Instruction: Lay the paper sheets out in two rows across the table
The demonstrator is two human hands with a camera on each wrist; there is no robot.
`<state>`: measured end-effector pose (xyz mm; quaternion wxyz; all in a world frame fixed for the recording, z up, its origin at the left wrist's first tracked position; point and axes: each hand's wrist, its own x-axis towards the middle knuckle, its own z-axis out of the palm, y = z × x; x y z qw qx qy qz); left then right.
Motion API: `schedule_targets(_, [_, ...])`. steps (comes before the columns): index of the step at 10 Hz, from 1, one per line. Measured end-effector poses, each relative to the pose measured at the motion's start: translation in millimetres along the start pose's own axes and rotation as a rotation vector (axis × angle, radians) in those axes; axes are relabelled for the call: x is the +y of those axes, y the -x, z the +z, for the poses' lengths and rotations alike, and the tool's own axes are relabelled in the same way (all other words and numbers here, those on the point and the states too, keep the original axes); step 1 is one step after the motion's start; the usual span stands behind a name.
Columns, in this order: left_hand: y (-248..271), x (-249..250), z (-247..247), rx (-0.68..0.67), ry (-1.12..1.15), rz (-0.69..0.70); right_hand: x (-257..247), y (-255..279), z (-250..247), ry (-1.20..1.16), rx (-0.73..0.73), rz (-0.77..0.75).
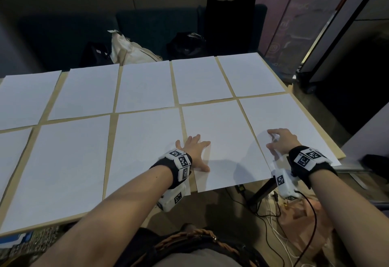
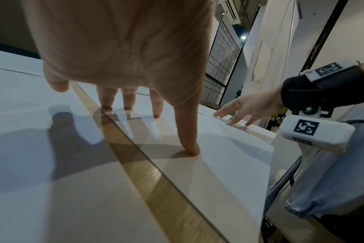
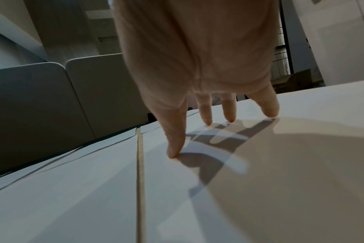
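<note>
White paper sheets lie in two rows on a wooden table (image 1: pixel 112 128), with thin strips of wood showing between them. My left hand (image 1: pixel 195 152) lies flat with its fingers spread on the near-row sheet (image 1: pixel 227 132) second from the right, at that sheet's left edge. In the left wrist view the thumb (image 2: pixel 190 148) and fingertips press on the paper beside the wood strip (image 2: pixel 135 164). My right hand (image 1: pixel 281 141) touches the rightmost near-row sheet (image 1: pixel 294 113) with its fingertips (image 3: pixel 174 152), near that sheet's left edge. Neither hand grips anything.
Behind the table stands a dark sofa (image 1: pixel 153 26) with a white bag (image 1: pixel 128 50) and black bags (image 1: pixel 185 43). Cables (image 1: pixel 271 210) and a table leg lie below the front right corner. A dark wheeled panel (image 1: pixel 328 66) stands to the right.
</note>
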<state>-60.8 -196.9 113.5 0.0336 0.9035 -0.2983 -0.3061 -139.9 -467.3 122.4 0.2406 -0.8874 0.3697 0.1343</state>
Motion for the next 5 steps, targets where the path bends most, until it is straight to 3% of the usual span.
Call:
schedule_targets(3, [2, -7, -20, 0.093, 0.078, 0.015, -42, 10, 2, 0.095, -0.014, -0.142])
schedule_targets(5, [21, -31, -48, 0.136, 0.236, -0.018, -108, 16, 15, 0.1, -0.122, -0.356])
